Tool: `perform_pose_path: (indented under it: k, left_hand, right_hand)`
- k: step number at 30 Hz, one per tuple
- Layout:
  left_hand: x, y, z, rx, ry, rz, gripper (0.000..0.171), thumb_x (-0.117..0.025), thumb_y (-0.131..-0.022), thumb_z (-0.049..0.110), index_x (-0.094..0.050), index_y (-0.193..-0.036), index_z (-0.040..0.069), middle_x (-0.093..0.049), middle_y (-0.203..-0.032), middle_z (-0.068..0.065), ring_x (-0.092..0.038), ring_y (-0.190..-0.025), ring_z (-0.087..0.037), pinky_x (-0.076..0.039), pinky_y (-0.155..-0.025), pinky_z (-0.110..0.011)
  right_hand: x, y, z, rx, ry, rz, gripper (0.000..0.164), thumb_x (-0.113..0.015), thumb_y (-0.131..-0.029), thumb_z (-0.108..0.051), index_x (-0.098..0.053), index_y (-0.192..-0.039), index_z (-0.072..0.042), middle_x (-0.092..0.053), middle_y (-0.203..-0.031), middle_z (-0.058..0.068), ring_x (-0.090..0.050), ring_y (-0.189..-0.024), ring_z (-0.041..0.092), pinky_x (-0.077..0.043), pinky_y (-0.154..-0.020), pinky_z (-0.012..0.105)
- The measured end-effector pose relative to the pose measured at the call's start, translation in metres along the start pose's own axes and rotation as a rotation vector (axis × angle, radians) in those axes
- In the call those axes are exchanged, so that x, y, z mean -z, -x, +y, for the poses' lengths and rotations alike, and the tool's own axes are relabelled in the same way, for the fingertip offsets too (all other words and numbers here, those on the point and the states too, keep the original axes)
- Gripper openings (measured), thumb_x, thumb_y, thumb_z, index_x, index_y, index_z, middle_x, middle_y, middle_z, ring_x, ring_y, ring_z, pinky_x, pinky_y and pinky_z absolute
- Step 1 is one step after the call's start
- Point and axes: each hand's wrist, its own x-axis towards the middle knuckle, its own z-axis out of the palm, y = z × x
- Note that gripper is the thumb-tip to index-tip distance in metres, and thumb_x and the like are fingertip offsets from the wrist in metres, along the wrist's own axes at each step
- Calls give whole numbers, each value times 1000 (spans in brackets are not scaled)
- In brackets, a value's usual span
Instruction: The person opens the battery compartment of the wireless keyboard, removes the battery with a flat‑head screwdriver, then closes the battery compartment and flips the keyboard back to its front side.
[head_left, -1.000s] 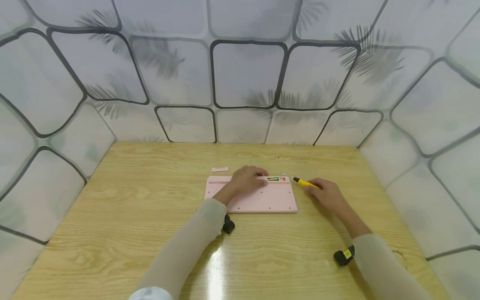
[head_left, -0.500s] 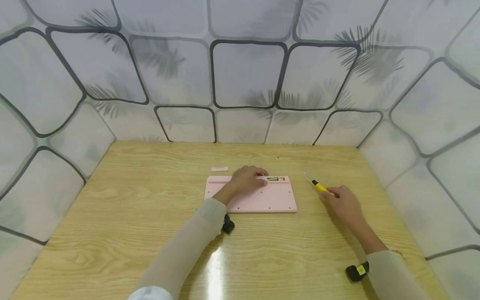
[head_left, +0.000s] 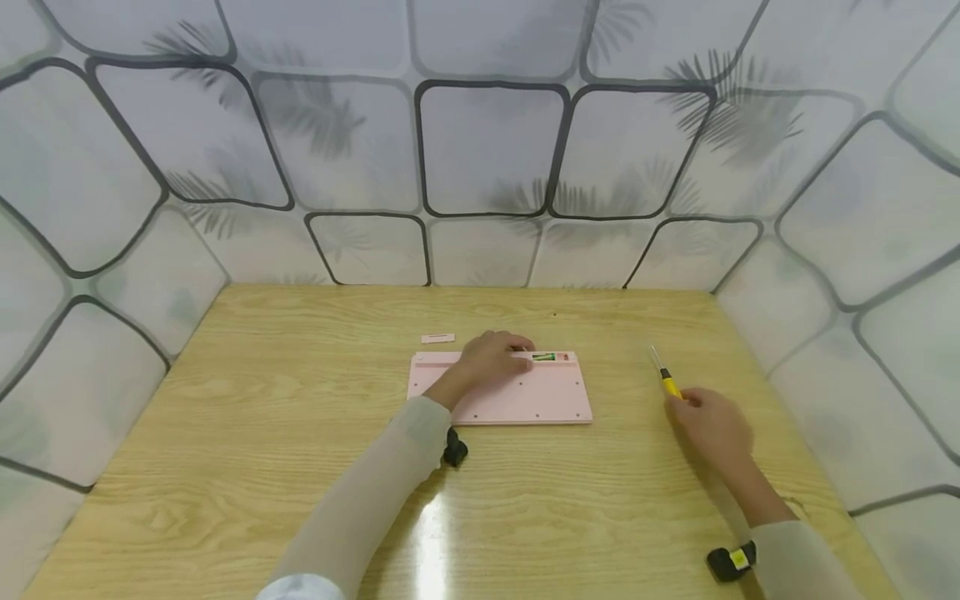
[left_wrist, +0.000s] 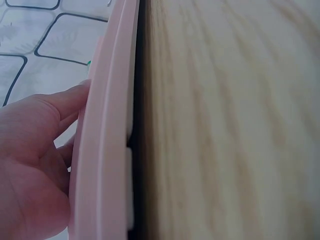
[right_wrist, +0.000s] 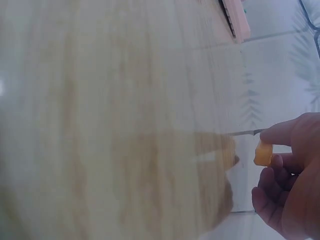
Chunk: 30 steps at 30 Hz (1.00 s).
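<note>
A pink keyboard point(head_left: 551, 396) lies face down in the middle of the table, its screw-dotted back upward. Along its far edge, the uncovered battery slot shows a green battery point(head_left: 543, 357). My left hand point(head_left: 491, 358) grips the raised far edge, thumb on the back and fingers over the rim. In the left wrist view, that thumb presses the pink casing point(left_wrist: 107, 125). Off to the right, my right hand point(head_left: 712, 429) holds a screwdriver by its yellow handle point(head_left: 672, 387), the metal shaft pointing away. The right wrist view shows the handle's orange-yellow butt point(right_wrist: 263, 153) between thumb and fingers.
Behind the keyboard, a small pink battery cover point(head_left: 438, 338) lies on the wooden table point(head_left: 262, 417). Patterned sheet walls point(head_left: 491, 150) close off the back and both sides. A tiny dark speck point(head_left: 555, 314) sits near the table's back edge.
My right hand has drawn the screwdriver away from the battery slot, rightward and slightly nearer to me, with the shaft turning to point more straight ahead. The left hand and keyboard stay put.
</note>
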Motion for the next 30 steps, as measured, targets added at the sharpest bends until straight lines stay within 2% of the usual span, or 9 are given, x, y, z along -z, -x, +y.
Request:
perform_pose_path:
  k: [6,15,19,24,30]
  left_hand:
    - [1,2,0,2,2,0,34,-63,-99,39,-66,-132,31,-67,-130,4,-58,-122,-21,-42,-104,-47]
    - [1,2,1,9,5,0,34,-63,-99,39,-66,-132,31,-65,-132,3,-54,-128,-23,-38,-108,-49]
    - [0,1,0,7,-7,4,34,-63,-99,40,-66,-132,32,-65,-133,4,-54,-129,-23,-37,-109,-49]
    - [-1,0,-1,5,-15,2,34,-62,-99,40,-66,-132,32,-65,-134,4,-53,-130,-23,-37,-109,-49]
    - [0,1,0,7,-11,5,34,-63,-99,40,-66,-132,32,-65,-133,4,-55,-127,-22,-39,-107,-48]
  right_hand:
    - [2,3,6,-17,35,-37,54,-54,-100,-47,-68,-122,0,-69,-119,25,-68,-95,40,-45,-59,32]
    - [-1,3,5,-35,61,0,48,-55,-100,-42,-69,-117,1,-72,-110,24,-62,-72,22,-42,-51,29]
    - [-2,3,5,-42,53,4,51,-56,-99,-45,-68,-118,1,-71,-111,25,-64,-73,24,-43,-51,29]
    - [-2,4,6,-52,43,-2,59,-54,-99,-52,-67,-121,1,-70,-114,27,-69,-85,33,-45,-54,29]
    - [1,6,3,-51,25,-13,63,-52,-100,-55,-65,-124,1,-69,-115,27,-69,-90,36,-46,-55,29]
